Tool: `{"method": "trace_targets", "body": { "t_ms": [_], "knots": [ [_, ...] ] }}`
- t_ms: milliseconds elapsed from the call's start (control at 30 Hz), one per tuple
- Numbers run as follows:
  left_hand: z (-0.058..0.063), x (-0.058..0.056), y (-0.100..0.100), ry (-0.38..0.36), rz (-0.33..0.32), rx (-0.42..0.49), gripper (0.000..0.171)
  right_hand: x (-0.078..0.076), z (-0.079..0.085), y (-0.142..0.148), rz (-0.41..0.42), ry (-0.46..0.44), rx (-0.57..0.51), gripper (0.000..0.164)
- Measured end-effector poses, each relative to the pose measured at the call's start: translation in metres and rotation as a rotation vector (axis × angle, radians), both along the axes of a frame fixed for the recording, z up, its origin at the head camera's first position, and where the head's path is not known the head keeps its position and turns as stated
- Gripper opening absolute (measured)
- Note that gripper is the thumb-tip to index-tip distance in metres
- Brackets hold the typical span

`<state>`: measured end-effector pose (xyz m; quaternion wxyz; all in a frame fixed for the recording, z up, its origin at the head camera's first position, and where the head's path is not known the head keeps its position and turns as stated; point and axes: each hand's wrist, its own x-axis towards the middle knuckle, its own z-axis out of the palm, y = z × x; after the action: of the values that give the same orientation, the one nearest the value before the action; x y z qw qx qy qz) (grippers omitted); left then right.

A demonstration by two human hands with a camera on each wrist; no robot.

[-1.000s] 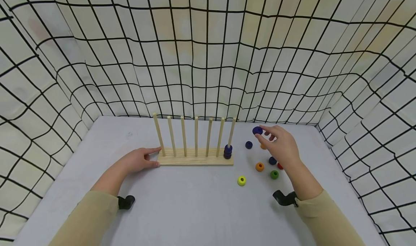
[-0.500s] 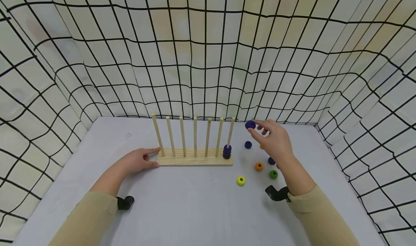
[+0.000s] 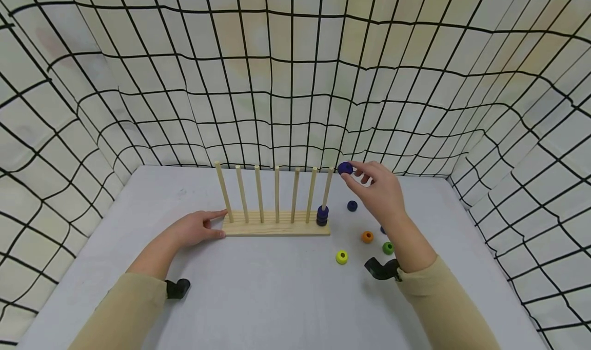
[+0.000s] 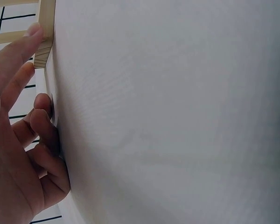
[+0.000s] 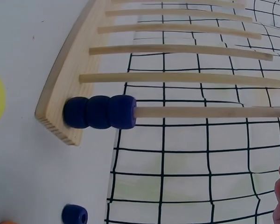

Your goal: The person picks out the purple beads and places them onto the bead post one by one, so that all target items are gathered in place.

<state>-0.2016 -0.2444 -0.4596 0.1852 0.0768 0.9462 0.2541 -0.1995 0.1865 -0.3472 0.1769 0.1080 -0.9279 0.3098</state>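
A wooden peg rack (image 3: 277, 229) with a row of upright pegs stands on the white table. My left hand (image 3: 194, 228) holds its left end between thumb and index finger; in the left wrist view the other fingers (image 4: 46, 130) are curled beside it. Three dark blue beads (image 5: 99, 112) are stacked on the rightmost peg (image 5: 210, 112). My right hand (image 3: 378, 188) pinches another dark blue bead (image 3: 345, 168) between thumb and index finger. That bead is just right of the rightmost peg's tip, apart from it. Only its edge shows in the right wrist view.
Right of the rack lie a blue bead (image 3: 352, 206), an orange bead (image 3: 367, 237), a green bead (image 3: 388, 248) and a yellow bead (image 3: 341, 257). Another blue bead (image 3: 382, 230) is mostly hidden by my right arm. Black netting (image 3: 295, 93) surrounds the table's back and sides.
My right hand has carried the blue bead left and upward, toward the rightmost peg's top. The arm now covers the red bead and one orange bead. My left hand has stayed put.
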Motion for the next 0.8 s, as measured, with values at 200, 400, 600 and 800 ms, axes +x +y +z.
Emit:
{"method": "trace_targets", "body": {
  "t_ms": [200,400,600,800],
  "knots": [
    [0.0,0.0,0.0,-0.002,-0.005,0.006,0.075,-0.002,0.003,-0.008,0.027,0.046,-0.03,0.042],
    [0.001,0.0,0.0,-0.005,-0.007,0.005,0.075,-0.003,0.004,-0.015,0.046,0.042,-0.064,0.042],
    [0.001,-0.001,0.0,-0.003,-0.008,0.005,0.076,-0.004,0.003,-0.018,0.058,0.036,-0.077,0.042],
    [0.0,0.0,0.0,-0.001,-0.007,-0.001,0.076,-0.006,0.002,-0.019,0.063,0.011,-0.078,0.043]
  ]
}}
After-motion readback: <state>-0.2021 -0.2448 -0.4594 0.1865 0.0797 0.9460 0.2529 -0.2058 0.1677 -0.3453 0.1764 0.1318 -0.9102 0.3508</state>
